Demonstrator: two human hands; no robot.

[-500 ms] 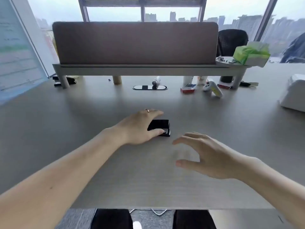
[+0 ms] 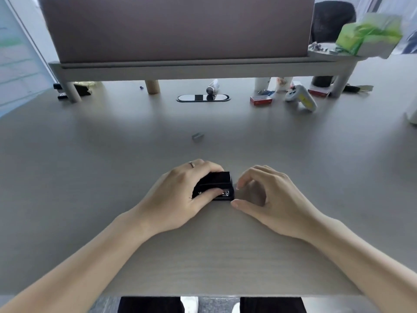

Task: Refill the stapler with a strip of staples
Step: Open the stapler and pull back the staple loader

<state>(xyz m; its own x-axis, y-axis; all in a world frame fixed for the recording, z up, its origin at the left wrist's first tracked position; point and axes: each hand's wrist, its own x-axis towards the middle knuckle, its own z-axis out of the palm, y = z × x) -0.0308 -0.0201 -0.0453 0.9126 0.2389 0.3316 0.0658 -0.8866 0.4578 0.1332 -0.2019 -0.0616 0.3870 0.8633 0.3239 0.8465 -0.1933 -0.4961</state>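
A small black stapler (image 2: 217,178) lies on the grey desk (image 2: 112,166) in front of me, its metal front end pointing right. My left hand (image 2: 180,197) grips it from the left, thumb along its near side and fingers over the far side. My right hand (image 2: 268,199) hovers just to the right of the stapler's front, fingers curled and apart, holding nothing; thumb and fingertips are close to the stapler but not touching it. A short grey strip of staples (image 2: 198,136) lies alone on the desk, farther away behind the stapler.
Under a raised shelf (image 2: 180,68) at the back lie a red box (image 2: 261,100), a white and yellow gadget (image 2: 300,98), a small bottle (image 2: 212,86) and a cable slot (image 2: 203,97). A green packet (image 2: 370,32) sits on the shelf's right end. The desk's front edge is near my legs.
My right hand has moved left and closer to the stapler's front end. The camera has tilted down and nearer, and the staple strip now shows behind the stapler. The left hand keeps its grip.
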